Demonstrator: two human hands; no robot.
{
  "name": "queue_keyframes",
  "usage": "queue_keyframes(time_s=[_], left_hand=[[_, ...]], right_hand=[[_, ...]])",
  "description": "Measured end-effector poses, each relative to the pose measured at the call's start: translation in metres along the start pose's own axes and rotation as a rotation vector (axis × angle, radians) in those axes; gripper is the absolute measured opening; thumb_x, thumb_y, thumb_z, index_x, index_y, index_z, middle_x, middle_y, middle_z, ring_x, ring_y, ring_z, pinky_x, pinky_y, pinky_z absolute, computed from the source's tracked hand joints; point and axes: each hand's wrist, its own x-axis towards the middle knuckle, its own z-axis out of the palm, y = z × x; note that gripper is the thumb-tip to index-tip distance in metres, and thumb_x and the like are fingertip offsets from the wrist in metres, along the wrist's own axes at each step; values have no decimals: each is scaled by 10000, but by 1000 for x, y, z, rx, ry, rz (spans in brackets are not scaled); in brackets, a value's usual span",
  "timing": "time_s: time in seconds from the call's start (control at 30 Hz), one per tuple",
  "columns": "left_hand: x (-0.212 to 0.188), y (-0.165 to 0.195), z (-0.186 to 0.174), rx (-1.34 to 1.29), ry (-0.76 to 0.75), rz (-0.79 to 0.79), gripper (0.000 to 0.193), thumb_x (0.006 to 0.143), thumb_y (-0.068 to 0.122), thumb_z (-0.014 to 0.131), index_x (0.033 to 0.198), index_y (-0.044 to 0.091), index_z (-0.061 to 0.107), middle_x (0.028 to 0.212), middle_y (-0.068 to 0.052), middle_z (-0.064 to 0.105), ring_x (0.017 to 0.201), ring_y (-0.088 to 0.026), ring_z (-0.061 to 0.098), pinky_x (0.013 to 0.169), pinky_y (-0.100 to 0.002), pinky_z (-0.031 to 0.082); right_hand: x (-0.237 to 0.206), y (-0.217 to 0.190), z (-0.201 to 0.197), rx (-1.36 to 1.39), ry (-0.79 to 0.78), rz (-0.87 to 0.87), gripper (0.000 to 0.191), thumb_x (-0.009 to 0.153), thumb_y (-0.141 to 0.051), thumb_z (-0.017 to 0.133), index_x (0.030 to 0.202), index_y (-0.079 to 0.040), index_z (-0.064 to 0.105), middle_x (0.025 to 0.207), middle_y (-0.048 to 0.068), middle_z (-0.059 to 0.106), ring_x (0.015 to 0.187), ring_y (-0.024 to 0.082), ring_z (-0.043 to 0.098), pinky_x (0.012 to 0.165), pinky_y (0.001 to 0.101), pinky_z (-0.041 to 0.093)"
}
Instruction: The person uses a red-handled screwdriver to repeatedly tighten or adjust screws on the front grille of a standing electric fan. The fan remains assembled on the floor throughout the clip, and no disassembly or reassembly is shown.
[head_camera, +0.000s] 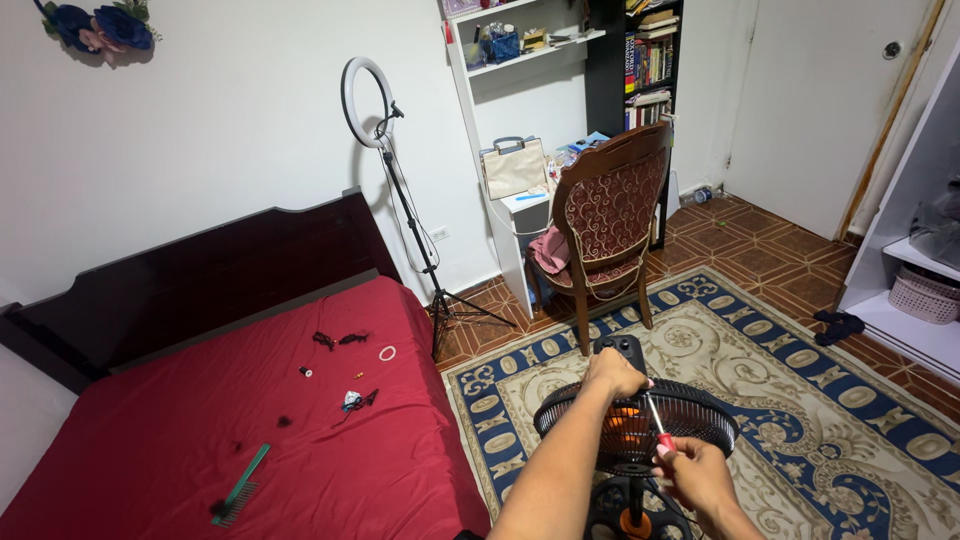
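**Screwdriver at the fan's grille**

Nearest the camera, the right hand clenched its fingers round the red handle of a slim metal-shafted screwdriver, tip angled up toward the hub. Just beyond, the left hand lay over the top of the round black wire-grille fan, fingers curled on the rear housing and gripping it steady. The fan stood low on the floor on its black base, an orange part showing through the thin bars.

The work seemed best done with the shaft kept in line with the screw and the left hand pressing down, so the light cage would not twist or rock.

Beneath lay a patterned woven rug in cream and blue, flat and matte. To the left spread a bed with a smooth red sheet, holding a green plastic comb and small dark oddments. Farther off stood a carved wooden chair with maroon scrolled upholstery, and a white ring light on a black tripod against the plain wall.
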Motion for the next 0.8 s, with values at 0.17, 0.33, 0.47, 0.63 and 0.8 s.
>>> queue_keyframes(time_s=[0.17, 0.33, 0.47, 0.63, 0.8], left_hand=[[-10, 7, -7, 23, 34, -45, 488, 740, 302, 905, 1103, 15, 750, 1242, -194, 712, 1135, -315, 696, 985, -399, 552], [-16, 12, -11, 31, 27, -65, 529, 739, 322, 884, 1135, -1, 747, 1251, -201, 713, 1141, -318, 701, 975, -402, 554], [-18, 11, -11, 27, 34, -60, 525, 749, 318, 886, 1142, 2, 738, 1258, -200, 702, 1153, -325, 693, 982, -408, 551], [-17, 10, -9, 32, 39, -33, 504, 761, 313, 868, 1135, -3, 748, 1255, -204, 707, 1152, -328, 697, 984, -408, 548], [-15, 10, -6, 109, 74, -14, 498, 758, 319, 847, 1138, 12, 749, 1260, -208, 704, 1168, -337, 682, 999, -412, 539]], right_hand=[[-7, -6, 0, -130, 58, -3, 264, 917, -129, 728, 1134, 4, 659, 785, 83, 667, 599, 171, 608, 478, 334, 442], [-6, -5, -1, -246, 119, -91, 314, 878, -123, 801, 1151, -1, 705, 779, 88, 677, 618, 165, 565, 515, 308, 428], [-4, 0, -2, -256, 144, -71, 263, 938, -138, 724, 1169, -23, 773, 824, 109, 727, 659, 177, 637, 559, 300, 484], [-4, 2, 2, -106, 118, -68, 258, 902, -75, 728, 1150, -4, 742, 904, 96, 752, 726, 186, 724, 605, 363, 590], [-8, -5, 0, -237, 192, -135, 344, 820, -20, 820, 1157, -14, 751, 921, 91, 773, 721, 187, 692, 627, 346, 558]])
